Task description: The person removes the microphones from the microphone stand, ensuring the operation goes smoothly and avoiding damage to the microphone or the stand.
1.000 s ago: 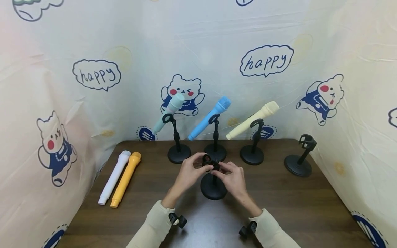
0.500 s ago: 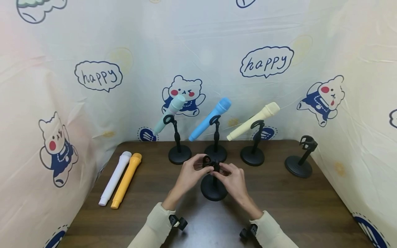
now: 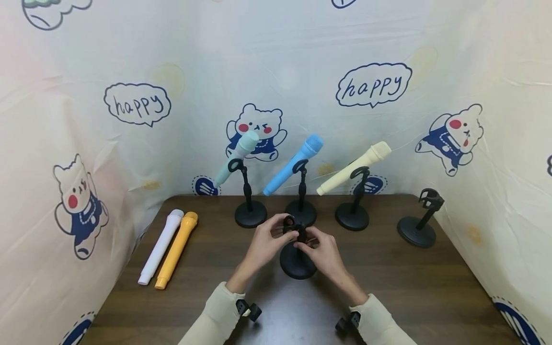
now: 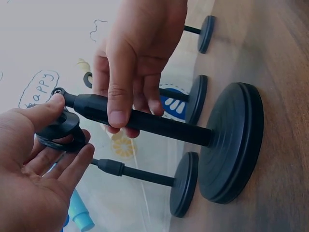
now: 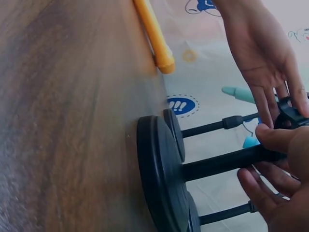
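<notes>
A black desktop microphone stand (image 3: 297, 264) stands upright at the table's middle, its round base on the wood. My left hand (image 3: 266, 241) holds the clip (image 4: 65, 126) at its top, thumb near the hinge and fingers under the ring. Around the upper pole (image 4: 164, 128) my right hand (image 3: 324, 250) pinches with thumb and fingers, just below the hinge. In the right wrist view the same base (image 5: 157, 169) shows side-on, and the right fingers cover part of the pole. No microphone sits in this clip.
Behind are three stands holding a mint microphone (image 3: 237, 155), a blue microphone (image 3: 293, 164) and a cream microphone (image 3: 354, 167). Another stand (image 3: 417, 231) with a bare clip is at the right edge. A white microphone (image 3: 160, 248) and an orange microphone (image 3: 176, 251) lie at left.
Both hands keep their hold on the stand almost unmoved. The head view has shifted very slightly.
</notes>
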`<action>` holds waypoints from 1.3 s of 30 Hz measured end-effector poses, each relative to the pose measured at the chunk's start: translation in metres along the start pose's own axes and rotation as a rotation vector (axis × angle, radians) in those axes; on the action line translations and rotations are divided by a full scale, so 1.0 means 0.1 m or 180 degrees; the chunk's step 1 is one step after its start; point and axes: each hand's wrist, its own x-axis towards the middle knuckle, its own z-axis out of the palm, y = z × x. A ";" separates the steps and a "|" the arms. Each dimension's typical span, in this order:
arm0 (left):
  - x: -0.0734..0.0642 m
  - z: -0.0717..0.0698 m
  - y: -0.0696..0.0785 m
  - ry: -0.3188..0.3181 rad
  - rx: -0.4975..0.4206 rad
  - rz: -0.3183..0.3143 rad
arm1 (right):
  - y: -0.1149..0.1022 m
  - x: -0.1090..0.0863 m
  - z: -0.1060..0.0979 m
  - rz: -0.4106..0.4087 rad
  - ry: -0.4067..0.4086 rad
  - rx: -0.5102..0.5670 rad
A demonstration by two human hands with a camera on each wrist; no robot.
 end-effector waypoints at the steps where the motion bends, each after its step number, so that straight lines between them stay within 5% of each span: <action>1: 0.00 0.00 0.00 -0.0005 -0.0006 0.0000 | 0.01 -0.01 0.00 -0.0049 0.0044 0.0012; 17: 0.00 0.10 0.09 -0.0111 0.0006 -0.0121 | 0.06 -0.11 -0.05 -0.0552 0.0476 -0.0316; 26: 0.03 0.09 0.13 -0.0319 -0.0183 0.0085 | 0.09 -0.12 -0.22 -0.0639 0.0578 -0.0333; 39: 0.09 -0.02 0.13 -0.0072 -0.0210 0.0063 | 0.18 -0.13 -0.54 -0.0662 0.0868 -0.0587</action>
